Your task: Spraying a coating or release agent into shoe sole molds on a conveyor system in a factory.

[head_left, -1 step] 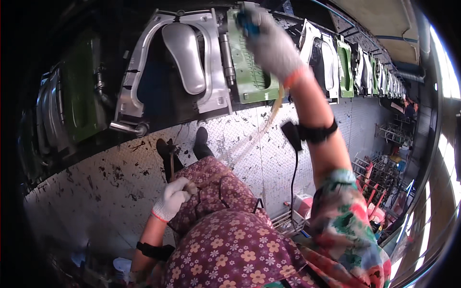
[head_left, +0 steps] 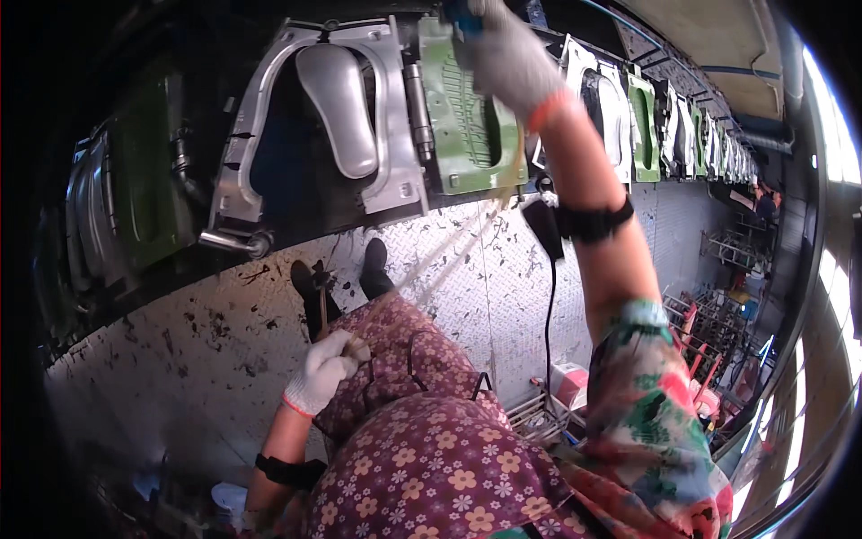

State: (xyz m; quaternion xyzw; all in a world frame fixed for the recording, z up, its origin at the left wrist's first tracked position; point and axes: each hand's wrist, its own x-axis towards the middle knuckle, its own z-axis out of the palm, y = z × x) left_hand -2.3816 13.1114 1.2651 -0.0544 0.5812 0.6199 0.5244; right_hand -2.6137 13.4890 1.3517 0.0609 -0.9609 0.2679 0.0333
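Observation:
My right hand [head_left: 516, 67], in a white knit glove, is raised over a green sole mould half [head_left: 458, 171]. It is closed on a blue hand tool [head_left: 462, 20], mostly hidden by the glove and the frame's upper edge. A yellowish translucent hose [head_left: 518, 166] hangs below that hand and runs, blurred, toward my left hand. My left hand [head_left: 321, 373], also gloved, is closed low in front of the apron, apparently around the hose. A thin brown stick [head_left: 323, 310] shows just beyond it. Left of the green half lies the open silver mould frame [head_left: 395, 108] with a sole-shaped metal core [head_left: 341, 112].
More silver and green moulds [head_left: 642, 126] line the bench to the far right; another green one [head_left: 148, 180] stands at left. Below is a metal floor [head_left: 224, 332] strewn with dark scraps. Wire racks [head_left: 700, 359] stand at right. Another person [head_left: 766, 205] is far off.
The right hand and blue tool have moved slightly up. The moulds have shifted slightly left in the picture. The hose has swung, while my left hand stays nearly in place.

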